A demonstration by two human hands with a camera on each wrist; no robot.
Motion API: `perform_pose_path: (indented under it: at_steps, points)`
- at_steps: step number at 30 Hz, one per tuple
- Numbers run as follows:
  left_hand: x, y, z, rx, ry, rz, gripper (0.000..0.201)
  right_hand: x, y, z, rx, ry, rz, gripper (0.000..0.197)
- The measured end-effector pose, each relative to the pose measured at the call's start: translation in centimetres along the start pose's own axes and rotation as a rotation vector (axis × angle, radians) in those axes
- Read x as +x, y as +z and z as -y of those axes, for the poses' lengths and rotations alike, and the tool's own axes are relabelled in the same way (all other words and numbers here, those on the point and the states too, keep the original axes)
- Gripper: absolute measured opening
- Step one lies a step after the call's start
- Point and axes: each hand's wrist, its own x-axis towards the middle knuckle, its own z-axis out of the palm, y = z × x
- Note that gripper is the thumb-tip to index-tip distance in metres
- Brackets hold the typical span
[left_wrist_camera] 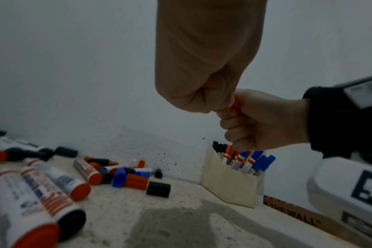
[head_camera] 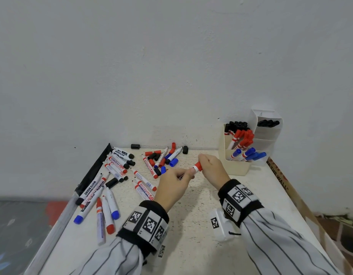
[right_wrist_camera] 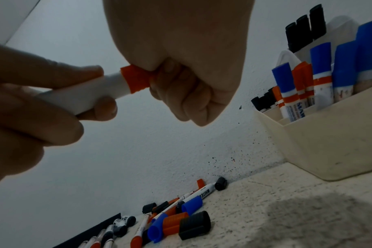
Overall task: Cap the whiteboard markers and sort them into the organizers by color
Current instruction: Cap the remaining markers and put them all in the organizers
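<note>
Left edge of bench point(head_camera: 191, 245): black strip point(head_camera: 96, 167) running along the far-left side, with a row of black-capped markers point(head_camera: 123, 155) lying beside it.

Near-left pile: loose markers point(head_camera: 104, 205) scattered flat, red and blue ends pointing near, several tips bare.

Middle far pile: heap of loose caps point(head_camera: 161, 157), red, black and blue, mixed with a few markers, close to the wall; one black cap point(head_camera: 135, 146) lying apart at the foot of the wall.

Left hand point(head_camera: 172, 188): raised above the bench, fingers wrapped round the white barrel of the red marker point(right_wrist_camera: 89, 94), thumb and forefinger near the cap end.

Red marker: held in the air between both hands, roughly level, over the middle of the bench and just left of the organizers.

Red cap point(head_camera: 197, 167): seated on the right end of the barrel, a white band showing beside it; how fully pressed on, cannot tell.

Right hand point(head_camera: 212, 168): closed in a fist round the red cap, knuckles toward the wall, touching the left hand's fingertips.

Cream organizer point(head_camera: 237, 167): standing at the far right against the wall; black markers in the far slot, red in the middle, blue point(head_camera: 249, 154) in the near one, all cap up.

White organizer point(head_camera: 267, 135): just right of the cream one, black caps visible in the top tier.

Right edge: cardboard strip point(head_camera: 278, 175) printed "THE WALL".
</note>
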Motion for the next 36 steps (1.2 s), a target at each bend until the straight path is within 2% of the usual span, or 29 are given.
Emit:
perform_pose_path:
  at_steps: [7,9,12,14,17,20,21,23,26,27,31,36]
  points:
    - [0.2,0.5,1.3,-0.089,0.035,-0.07,0.03,0.7,0.6,0.1,-0.08,-0.05,0.053,0.039]
    - [0.3,0.4,1.5,-0.1,0.038,-0.069,0.034,1.1,0.7,0.3,-0.098,-0.072,0.087,0.037]
    - [0.9,-0.2,2.0,-0.12,-0.022,-0.052,0.041,1.8,0.5,0.5,-0.045,-0.066,0.129,0.035]
    - [1.5,-1.1,2.7,-0.131,-0.097,-0.106,0.04,2.2,0.2,0.7,0.008,-0.047,0.113,0.029]
    - [2.7,-3.2,4.9,0.052,-0.27,-0.238,0.028,2.7,-0.6,0.9,0.006,-0.064,0.031,0.023]
    - [2.9,-5.1,6.5,0.249,-0.551,-0.196,0.03,3.1,-1.4,1.0,0.014,-0.115,-0.057,0.015]
    - [2.8,-5.3,6.7,0.313,-0.588,-0.17,0.029,3.2,-1.8,1.1,0.028,-0.135,-0.085,0.011]
    - [2.5,-5.6,7.3,0.436,-0.588,-0.117,0.029,3.2,-2.6,1.4,0.062,-0.173,-0.147,0.009]
    - [2.5,-5.8,8.2,0.498,-0.67,-0.076,0.035,3.5,-4.2,1.9,0.055,-0.213,-0.269,0.018]
    - [2.6,-5.9,8.1,0.486,-0.726,-0.077,0.034,3.6,-5.0,2.2,0.05,-0.221,-0.318,0.021]
    - [3.5,-6.0,8.9,0.433,-0.761,-0.099,0.025,4.0,-8.7,2.8,0.081,-0.267,-0.524,0.022]
    - [4.1,-5.7,9.0,0.336,-0.762,-0.188,0.04,4.2,-14.0,2.7,-0.045,-0.326,-0.735,0.022]
